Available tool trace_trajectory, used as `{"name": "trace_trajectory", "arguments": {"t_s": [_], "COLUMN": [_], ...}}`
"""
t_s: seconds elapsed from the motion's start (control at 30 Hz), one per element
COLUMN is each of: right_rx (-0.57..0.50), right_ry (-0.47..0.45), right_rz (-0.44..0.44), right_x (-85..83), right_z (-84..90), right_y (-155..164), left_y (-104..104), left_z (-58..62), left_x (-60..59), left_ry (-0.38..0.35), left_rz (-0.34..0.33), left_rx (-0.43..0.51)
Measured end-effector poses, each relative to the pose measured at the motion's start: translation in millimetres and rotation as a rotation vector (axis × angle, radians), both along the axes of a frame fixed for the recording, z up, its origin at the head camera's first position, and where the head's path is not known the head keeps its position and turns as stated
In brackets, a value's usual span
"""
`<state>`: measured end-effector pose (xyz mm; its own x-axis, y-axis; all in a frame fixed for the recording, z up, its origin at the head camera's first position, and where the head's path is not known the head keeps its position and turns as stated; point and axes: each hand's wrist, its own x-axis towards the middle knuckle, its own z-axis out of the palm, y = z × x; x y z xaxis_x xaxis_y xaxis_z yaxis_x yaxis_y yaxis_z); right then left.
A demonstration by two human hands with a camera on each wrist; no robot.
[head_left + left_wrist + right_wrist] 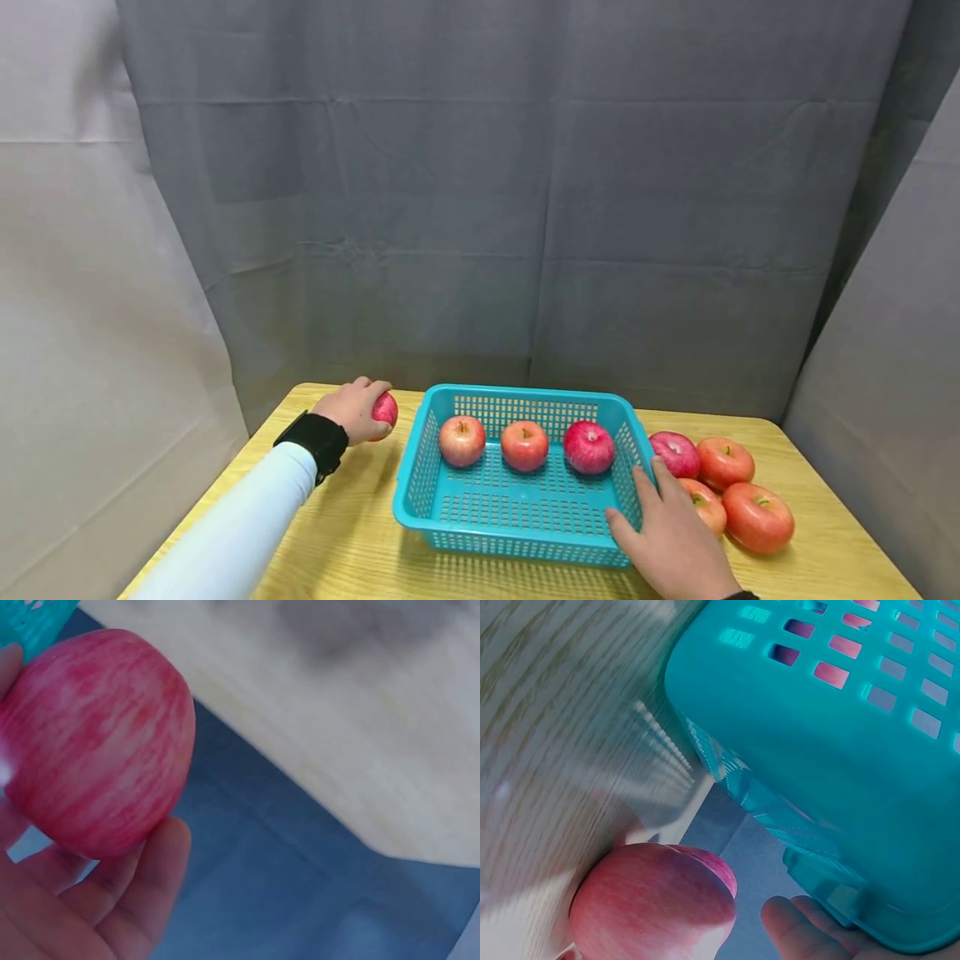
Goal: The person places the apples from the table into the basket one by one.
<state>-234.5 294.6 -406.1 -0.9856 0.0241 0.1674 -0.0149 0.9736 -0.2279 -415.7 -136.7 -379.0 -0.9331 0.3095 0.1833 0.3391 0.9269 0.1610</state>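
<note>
My left hand (358,410) grips a red apple (386,410) at the far left of the table, its fingers around the side. In the left wrist view this streaked apple (105,742) sits against the fingertips (169,844). A turquoise plastic basket (525,540) stands in the middle. Three apples lie in a row inside it: a pale red one (462,441), an orange-red one (524,446) and a deep pink one (588,447). At the basket's near right corner my right hand (675,537) rests on the rim with fingers extended; the thumb reaches over the corner.
Several apples are grouped right of the basket, among them a large orange-red one (758,517) and a pink one (675,455), close beside my right hand. The wooden table (352,533) ends at a grey curtain (450,208) behind, with pale cloth (97,333) at the sides.
</note>
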Motion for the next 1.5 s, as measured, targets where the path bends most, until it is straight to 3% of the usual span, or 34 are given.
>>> {"name": "trace_trajectory", "arguments": {"t_s": [0.33,0.53,0.77,1.1,1.5], "right_rx": [-0.007,-0.003,-0.008,-0.003,-0.001], "right_ry": [0.018,0.028,0.027,-0.017,-0.014], "right_rz": [-0.006,-0.003,0.0,-0.018,-0.016], "right_x": [2.0,1.7,1.9,0.4,1.0], "right_z": [-0.7,0.4,0.0,-0.1,3.3], "right_y": [2,2,1,0,-1], "left_y": [24,52,89,134,161], "left_z": [41.8,53.2,51.8,39.3,19.5], "left_x": [18.7,31.5,42.0,51.0,59.4], "left_ry": [0.072,0.09,0.112,0.084,0.058], "left_rz": [-0.092,-0.145,-0.203,-0.304,-0.37], "left_rx": [-0.062,-0.128,-0.197,-0.264,-0.344]}}
